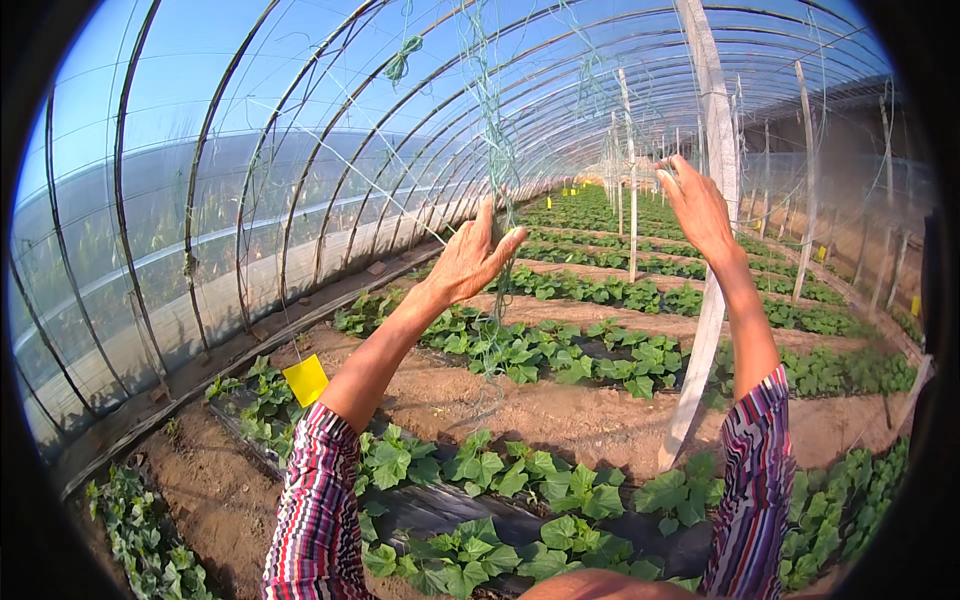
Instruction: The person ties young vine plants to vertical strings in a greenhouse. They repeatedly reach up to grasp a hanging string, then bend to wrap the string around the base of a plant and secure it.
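Note:
A hanging bundle of tangled green twine (491,112) drops through the middle of the view, its loose ends trailing over the plants. My left hand (466,261) grips this bundle at mid-height, with index finger and thumb spread and the other fingers mostly hidden. Higher on the right is my right hand (696,202), its fingertips drawn together beside a pale post (716,127). Any thin strand between those fingertips is too fine to make out. Low leafy plants (480,469), resembling young cucumber vines, grow in black film below both arms.
Curved ribs (199,172) carry the clear plastic cover of a greenhouse tunnel. Thinner posts (628,172) stand farther back. A yellow card (306,380) hangs by my left forearm, and a knotted twine hank (403,58) hangs overhead. Bare soil paths (525,409) separate the plant rows.

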A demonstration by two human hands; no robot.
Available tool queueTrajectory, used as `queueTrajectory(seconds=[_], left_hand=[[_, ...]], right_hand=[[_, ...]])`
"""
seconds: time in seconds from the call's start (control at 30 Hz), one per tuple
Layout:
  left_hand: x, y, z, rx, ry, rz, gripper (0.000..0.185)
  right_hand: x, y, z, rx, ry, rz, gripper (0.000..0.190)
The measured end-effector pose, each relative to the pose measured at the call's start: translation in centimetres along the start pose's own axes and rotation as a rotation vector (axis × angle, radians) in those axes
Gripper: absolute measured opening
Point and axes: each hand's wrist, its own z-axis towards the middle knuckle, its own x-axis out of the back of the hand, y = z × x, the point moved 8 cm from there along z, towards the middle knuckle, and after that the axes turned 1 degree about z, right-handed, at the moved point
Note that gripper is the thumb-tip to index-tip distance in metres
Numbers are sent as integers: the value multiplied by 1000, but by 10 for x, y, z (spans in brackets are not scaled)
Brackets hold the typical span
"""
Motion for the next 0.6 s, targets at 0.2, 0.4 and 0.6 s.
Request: queueTrajectory(seconds=[0.2, 0.4, 0.6], left_hand=[[38, -48, -133, 21, 25, 309, 61], [63, -92, -224, 290, -13, 267, 74], [11, -68, -333, 353, -232, 295, 76]], right_hand=[[-26, 2, -9, 14, -56, -26, 29], [-84, -4, -94, 136, -129, -120, 25], [-189, 22, -284, 148, -350, -219, 24]])
